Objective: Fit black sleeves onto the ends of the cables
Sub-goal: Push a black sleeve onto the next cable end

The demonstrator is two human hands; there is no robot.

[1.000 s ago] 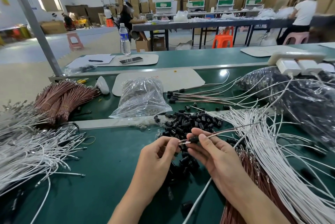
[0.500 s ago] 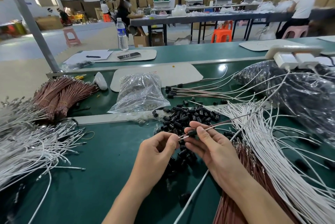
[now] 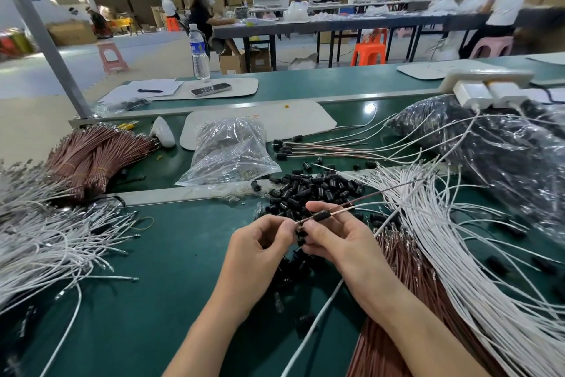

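The fingers [image 3: 312, 206] of the right hand [image 3: 339, 242] are pinching a black sleeve [image 3: 321, 216] that is sitting on a thin brown cable [image 3: 367, 204], index on top and thumb beneath, as I am reading it from the head view, the only one I am getting. The left hand [image 3: 260, 242] is curling in from the other side, its fingertips pressing together on the cable's near end, just beside the sleeve; the two hands are almost touching there. The relation I am steering by is the cable's long axis: it is running from the left fingertips up and away to the right, over the white cables [image 3: 443, 239]. The sleeve is lying along that same line, threaded on but, I am judging, short of the tip. So the coming move is looking like a slide along the axis toward the left hand, with the right hand pushing, since it is the one on the sleeve. Something dark is showing under the right fingers; I am not able to tell whether it is spare sleeves. The loose pile of sleeves [image 3: 312, 190] is lying on the green counter [image 3: 168, 285] just beyond the hands, and sleeved cables [image 3: 321, 147] are lying farther back.
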